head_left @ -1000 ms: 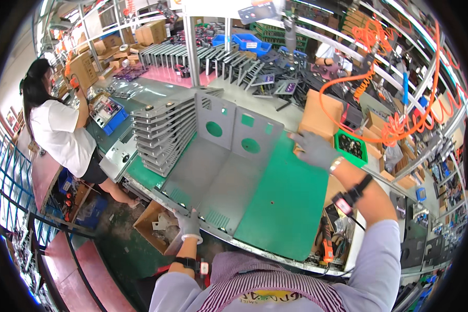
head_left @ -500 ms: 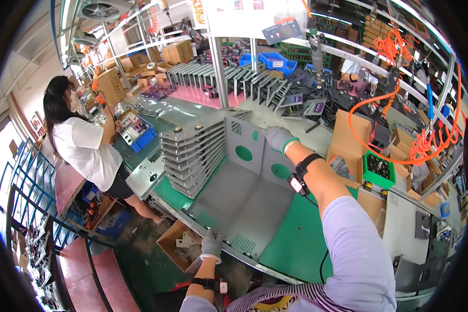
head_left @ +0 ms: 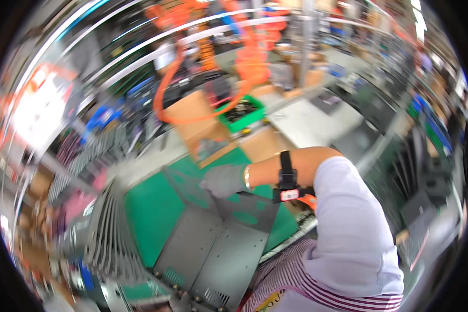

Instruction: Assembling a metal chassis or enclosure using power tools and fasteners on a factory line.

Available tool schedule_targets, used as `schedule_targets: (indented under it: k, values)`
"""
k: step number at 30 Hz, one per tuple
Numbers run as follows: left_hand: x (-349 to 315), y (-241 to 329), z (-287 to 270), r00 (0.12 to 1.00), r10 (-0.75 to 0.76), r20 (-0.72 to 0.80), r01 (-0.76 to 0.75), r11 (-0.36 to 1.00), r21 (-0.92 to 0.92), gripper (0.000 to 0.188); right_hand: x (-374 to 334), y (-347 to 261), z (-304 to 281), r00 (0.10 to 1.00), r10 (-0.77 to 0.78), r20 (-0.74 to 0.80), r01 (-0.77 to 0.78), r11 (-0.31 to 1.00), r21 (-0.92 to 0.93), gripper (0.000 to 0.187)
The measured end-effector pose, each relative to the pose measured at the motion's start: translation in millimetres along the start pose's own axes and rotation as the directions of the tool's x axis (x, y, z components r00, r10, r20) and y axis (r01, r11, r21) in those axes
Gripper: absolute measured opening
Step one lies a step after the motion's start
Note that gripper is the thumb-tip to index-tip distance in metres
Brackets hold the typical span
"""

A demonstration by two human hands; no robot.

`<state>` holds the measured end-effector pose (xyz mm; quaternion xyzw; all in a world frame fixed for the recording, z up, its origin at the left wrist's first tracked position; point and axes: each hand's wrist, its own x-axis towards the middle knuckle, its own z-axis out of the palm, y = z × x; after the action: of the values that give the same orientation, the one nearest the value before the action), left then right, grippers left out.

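Green bin (head_left: 246,124) — dark parts (head_left: 240,110) inside

Most of bkgd is motion-blurred. Glaring white patch (head_left: 39,119) btwn 9 & 10 o'clock; can't tell if window or lit panel. Thin bluish-white light strip (head_left: 83,20) btwn 10 & 11 o'clock, short bright white ceiling lights (head_left: 418,16) approx 2 o'clock. Long curved-looking white metal rails (head_left: 140,63) run 11 to 12 o'clock; upright silver-grey metal post (head_left: 306,41) at 1. Furniture: flat green worktop (head_left: 151,218) at 8 o'clock, pale grey bench surface (head_left: 138,162) at 9, off-white flat tabletop (head_left: 314,122) approx 2.
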<state>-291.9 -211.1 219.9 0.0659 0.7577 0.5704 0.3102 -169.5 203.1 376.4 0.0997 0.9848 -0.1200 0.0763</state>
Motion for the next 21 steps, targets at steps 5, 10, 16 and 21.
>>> schedule_targets:
  k: [5, 10, 16, 21]
  values:
    - [8.4, 108.5, 34.8, 0.93, 0.106, 0.351, -0.207, 0.942, 0.263, 0.006, -163.4, 22.7, -15.7, 0.926, 0.343, -0.157, -0.313, 0.931, 0.186, 0.022]
    - [19.7, 179.4, 149.5, 0.722, 0.197, 0.663, -0.487, 0.826, 0.285, 0.01, -326.6, 14.1, -37.2, 0.632, 0.724, -0.275, -0.687, 0.688, 0.234, 0.033]
    - [-35.0, 248.5, 343.2, 0.316, 0.318, 0.894, -0.721, 0.692, 0.009, 0.011, -516.4, -3.3, -65.1, 0.217, 0.836, -0.504, -0.836, 0.425, 0.347, 0.029]
    - [-150.6, 328.1, 511.7, 0.1, 0.374, 0.922, -0.922, 0.382, -0.054, 0.008, -664.7, -35.4, -93.2, -0.181, 0.821, -0.541, -0.742, 0.247, 0.624, 0.028]
